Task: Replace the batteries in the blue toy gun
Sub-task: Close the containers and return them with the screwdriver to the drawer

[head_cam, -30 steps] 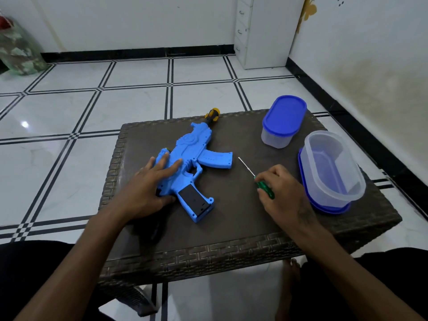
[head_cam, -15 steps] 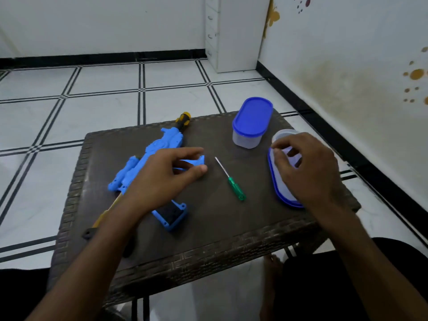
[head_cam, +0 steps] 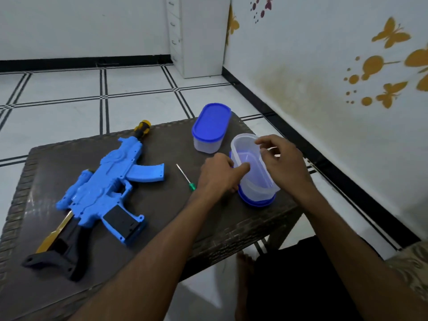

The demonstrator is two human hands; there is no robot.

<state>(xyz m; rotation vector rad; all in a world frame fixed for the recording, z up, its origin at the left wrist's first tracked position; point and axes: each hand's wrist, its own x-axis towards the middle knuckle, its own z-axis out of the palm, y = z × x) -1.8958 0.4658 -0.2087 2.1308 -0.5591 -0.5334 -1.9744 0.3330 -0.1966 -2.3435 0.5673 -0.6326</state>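
The blue toy gun (head_cam: 108, 186) lies flat on the left half of the dark wicker table (head_cam: 176, 218), with its black stock toward me and a black cover on the grip. A thin green-handled screwdriver (head_cam: 185, 176) lies loose between the gun and my hands. An open clear container (head_cam: 253, 174) stands on its blue lid at the right. My left hand (head_cam: 215, 174) grips its left wall, one finger over the rim. My right hand (head_cam: 283, 163) holds the right and far rim with curled fingers. No batteries show.
A closed clear container with a blue lid (head_cam: 210, 126) stands behind the open one. The table's right edge is close to a wall with a black skirting. A white drawer cabinet (head_cam: 196, 35) stands in the far corner. A bare foot (head_cam: 243, 262) shows under the table.
My left hand left the gun and crossed over the screwdriver to the open container. My right hand stayed on that container. The camera swung right.
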